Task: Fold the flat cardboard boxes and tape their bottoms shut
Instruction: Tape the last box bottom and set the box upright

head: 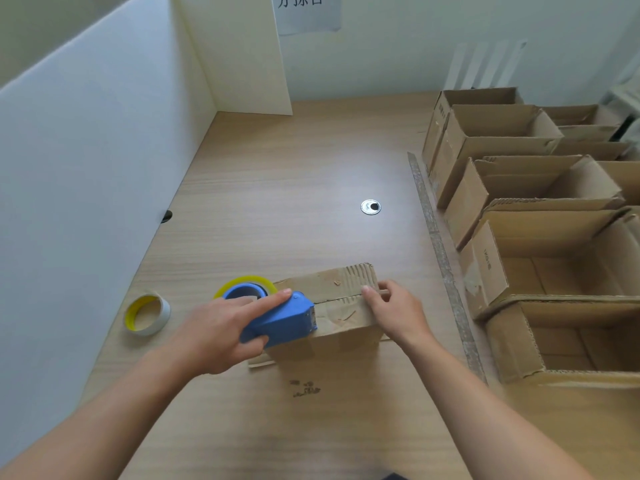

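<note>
Small brown cardboard box (341, 308) sits flaps-up on the light wood-grain table (277, 188), near the front edge, centre of view. The seam between its closed flaps runs left-right across the upward face.

Left hand (221, 329) grips the blue plastic tape dispenser (282, 320): fingers and thumb wrap round the body, index finger lies straight along its top. The dispenser's front end rests on the box's upward face, on the seam, at the left half of the box. The clear tape roll with yellowish edge (247, 283) sits in the dispenser's back, just behind the left hand and off the box's left end.

Right hand (396, 311) holds the right end of the box, thumb on the upward face by the seam, the other fingers curled down over the right edge. So the box lies between the two hands, left hand over its left end, right hand at its right end. Whether tape is already laid on the seam is hard to tell.

Spare tape roll with yellow core (147, 315) lies flat on the table, left of the left hand, apart from it. Round metal cable grommet (370, 206) is set in the table further back. Open-topped folded cardboard boxes (512, 129) stand in rows along the right side, with a long grey cardboard strip (438, 251) lying on the table beside them. White partition panel (86, 161) borders the left; paper sign with printed characters (308, 12) hangs on the back wall.
</note>
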A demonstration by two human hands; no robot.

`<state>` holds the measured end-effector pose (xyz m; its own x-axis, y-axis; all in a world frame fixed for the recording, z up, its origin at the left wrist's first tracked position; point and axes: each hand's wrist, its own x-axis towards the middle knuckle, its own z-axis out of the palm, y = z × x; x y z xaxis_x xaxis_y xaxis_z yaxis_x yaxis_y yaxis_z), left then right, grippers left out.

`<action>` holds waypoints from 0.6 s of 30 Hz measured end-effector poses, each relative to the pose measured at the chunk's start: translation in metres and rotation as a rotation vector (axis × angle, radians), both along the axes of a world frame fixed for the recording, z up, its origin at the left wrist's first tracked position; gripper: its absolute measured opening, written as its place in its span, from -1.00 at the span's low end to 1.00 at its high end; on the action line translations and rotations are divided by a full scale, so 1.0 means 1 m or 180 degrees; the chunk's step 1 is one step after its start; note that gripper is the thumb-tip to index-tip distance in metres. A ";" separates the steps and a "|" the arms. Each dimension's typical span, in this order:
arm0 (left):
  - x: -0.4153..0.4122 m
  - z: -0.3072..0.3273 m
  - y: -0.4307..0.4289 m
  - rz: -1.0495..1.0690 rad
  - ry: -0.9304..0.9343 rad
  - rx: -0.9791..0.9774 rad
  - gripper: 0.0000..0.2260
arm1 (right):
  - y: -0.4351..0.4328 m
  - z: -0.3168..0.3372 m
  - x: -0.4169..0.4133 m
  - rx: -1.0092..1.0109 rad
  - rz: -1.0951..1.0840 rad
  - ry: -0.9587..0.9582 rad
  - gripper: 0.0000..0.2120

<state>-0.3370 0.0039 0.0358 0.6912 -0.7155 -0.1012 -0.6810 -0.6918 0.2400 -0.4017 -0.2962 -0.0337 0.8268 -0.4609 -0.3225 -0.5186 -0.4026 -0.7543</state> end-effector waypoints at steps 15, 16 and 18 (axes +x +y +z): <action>0.014 0.013 -0.006 -0.0036 0.0089 0.0088 -0.35 | 0.029 -0.016 0.008 0.2159 -0.1506 -0.0089 -0.68; 0.014 0.014 -0.004 -0.0051 0.0135 0.0076 -0.34 | 0.030 -0.016 0.007 0.2059 -0.1508 -0.0110 -0.66; 0.016 0.018 -0.001 -0.0059 0.0254 0.0034 -0.34 | 0.033 -0.016 0.007 0.1902 -0.1533 -0.0148 -0.62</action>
<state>-0.3208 0.0034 0.0543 0.6672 -0.7268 -0.1633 -0.6728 -0.6820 0.2867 -0.3947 -0.2632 -0.0501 0.5978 -0.5319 -0.5997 -0.4957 0.3426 -0.7980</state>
